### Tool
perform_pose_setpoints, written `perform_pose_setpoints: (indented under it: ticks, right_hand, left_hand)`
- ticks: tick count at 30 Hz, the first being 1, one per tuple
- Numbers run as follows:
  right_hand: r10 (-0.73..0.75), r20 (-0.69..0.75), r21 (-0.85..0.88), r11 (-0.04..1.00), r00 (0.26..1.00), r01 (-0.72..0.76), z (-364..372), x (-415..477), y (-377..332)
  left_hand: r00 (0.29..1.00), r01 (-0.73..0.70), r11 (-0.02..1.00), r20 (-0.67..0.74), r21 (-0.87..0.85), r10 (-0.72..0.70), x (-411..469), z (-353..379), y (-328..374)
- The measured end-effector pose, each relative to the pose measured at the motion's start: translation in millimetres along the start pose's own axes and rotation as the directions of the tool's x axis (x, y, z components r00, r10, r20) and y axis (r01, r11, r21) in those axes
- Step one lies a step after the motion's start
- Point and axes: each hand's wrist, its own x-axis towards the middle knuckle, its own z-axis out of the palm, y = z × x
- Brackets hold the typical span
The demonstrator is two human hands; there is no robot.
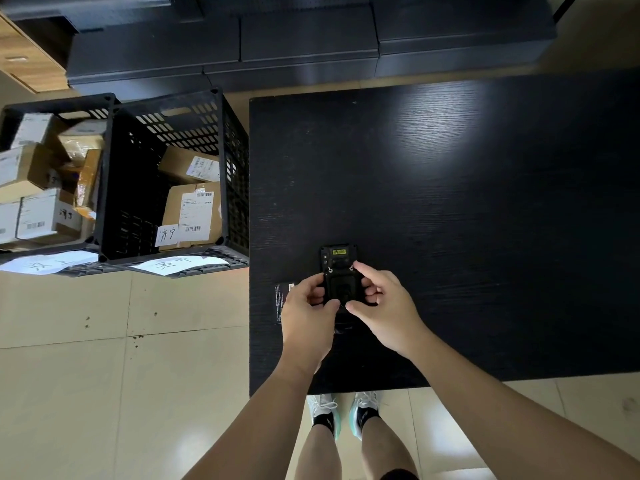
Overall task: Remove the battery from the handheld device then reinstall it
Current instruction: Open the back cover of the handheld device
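Note:
A black handheld device lies back side up on the black table, near its front left corner. A yellow label shows at its far end, with two small metal fasteners just below. My left hand grips the device's left edge, thumb on the back panel. My right hand holds the right edge, index finger by the right fastener, thumb on the panel's near end. A flat black piece with white print lies on the table left of my left hand, partly hidden; whether it is the battery I cannot tell.
Two black plastic crates with cardboard parcels stand on the tiled floor left of the table. Dark cabinets line the far wall. My feet in pale shoes stand at the table's front edge.

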Motion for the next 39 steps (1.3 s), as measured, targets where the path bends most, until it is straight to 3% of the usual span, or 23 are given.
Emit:
perform_pose_setpoints:
  ticks: [15, 25, 32, 39]
  right_hand:
    - [-0.017, -0.015, -0.068, 0.998, 1.000, 0.016, 4.0, 0.5, 2.0]
    - [-0.018, -0.038, -0.022, 1.000, 0.999, 0.018, -16.3, 3.3, -3.9]
    - [0.063, -0.148, 0.013, 0.998, 0.987, -0.062, -70.1, -3.0, 10.7]
    - [0.124, -0.251, -0.076, 0.986, 0.960, -0.147, -101.4, -4.4, 33.3]
  left_hand:
    - [0.998, -0.015, 1.000, -0.054, -0.025, 0.013, -3.4, 4.2, -0.6]
    - [0.998, -0.016, 0.997, -0.060, -0.080, 0.011, -5.5, 16.9, 18.0]
    - [0.999, 0.009, 0.996, 0.052, -0.089, -0.005, -20.2, 63.8, 36.9]
    - [0.990, -0.017, 1.000, 0.140, 0.016, 0.014, -29.7, 105.8, 36.0]
